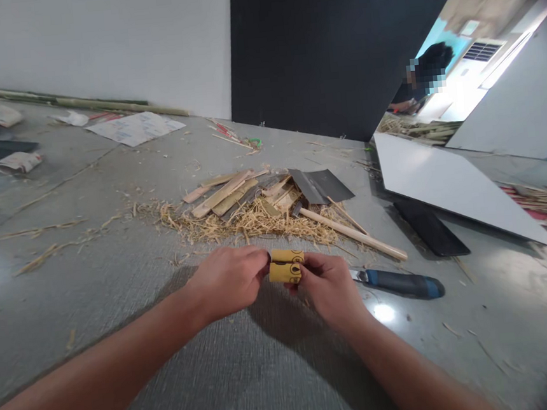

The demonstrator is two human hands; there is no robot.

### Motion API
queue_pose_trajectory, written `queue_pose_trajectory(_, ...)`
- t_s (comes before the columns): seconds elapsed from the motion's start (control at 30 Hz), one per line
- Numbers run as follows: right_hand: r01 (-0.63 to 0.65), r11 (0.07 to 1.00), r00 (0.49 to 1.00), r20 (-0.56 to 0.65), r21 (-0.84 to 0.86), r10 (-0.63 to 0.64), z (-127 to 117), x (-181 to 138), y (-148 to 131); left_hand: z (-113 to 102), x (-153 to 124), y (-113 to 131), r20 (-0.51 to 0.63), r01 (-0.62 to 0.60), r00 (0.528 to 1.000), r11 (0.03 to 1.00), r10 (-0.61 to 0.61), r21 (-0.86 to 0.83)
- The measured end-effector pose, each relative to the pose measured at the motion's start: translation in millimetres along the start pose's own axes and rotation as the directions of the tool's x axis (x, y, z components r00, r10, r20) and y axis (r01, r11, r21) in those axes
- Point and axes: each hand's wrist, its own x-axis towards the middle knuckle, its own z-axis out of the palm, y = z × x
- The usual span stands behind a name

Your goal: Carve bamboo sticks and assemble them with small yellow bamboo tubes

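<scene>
Both hands are low over the grey floor (120,308), with the forearms coming in from the bottom edge. Left hand (227,279) and right hand (328,286) meet on a yellow paper roll (286,266), a small curled sheet with dark print on its outer face. It is held off the floor between the two hands, near frame centre.

Left fingers (262,261) are closed, pinching the roll's left end. Right fingers (308,267) are closed on its right end, thumb on top. Both grips are tight on the roll.

Just right of the right hand, a knife (399,282) with a blue-black handle lies flat on the floor, with a bit of its blade showing by the wrist.

Beyond the hands:
- A heap of bamboo shavings (237,224).
- Flat bamboo strips (222,193) lying on top of the heap.
- A dark grey sheet (322,186) at the heap's right edge.
- A long pale stick (353,234) that runs from the heap diagonally toward the right.

Further right, a white board (444,180) sits tilted, with a flat black panel (429,229) partly under it.

Far left:
- A printed paper sheet (135,128) lies on the floor.
- Green bamboo poles (102,105) lie along the white wall.
- Crumpled papers are near the left edge.

A black wall panel (327,47) stands behind. At the upper right, another person (422,77) is bent over more bamboo scraps, well apart from the hands.
</scene>
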Motion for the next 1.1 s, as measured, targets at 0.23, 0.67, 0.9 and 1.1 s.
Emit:
queue_pose_trajectory(0.23,-0.041,0.999,0.998,-0.051,-0.003,0.041,1.5,1.1,1.5,-0.6,-1.6,2.1,-0.022,0.023,1.000,0.997,-0.022,0.071)
queue_pose_trajectory(0.67,-0.017,0.999,1.000,-0.013,-0.034,0.016,-0.3,-1.1,-2.0,-0.4,-3.4,6.2,-0.052,0.027,0.998,0.995,-0.022,0.099)
queue_pose_trajectory(0.9,-0.058,0.997,0.995,-0.081,0.042,0.061,1.8,0.9,0.7,-0.4,-3.2,10.5,-0.070,0.064,0.996,0.991,-0.056,0.119)
queue_pose_trajectory(1.1,0.036,0.999,0.993,0.108,0.002,-0.036,-1.5,1.3,2.2,-1.8,-3.6,6.5,-0.020,0.039,0.999,0.992,-0.037,0.124)
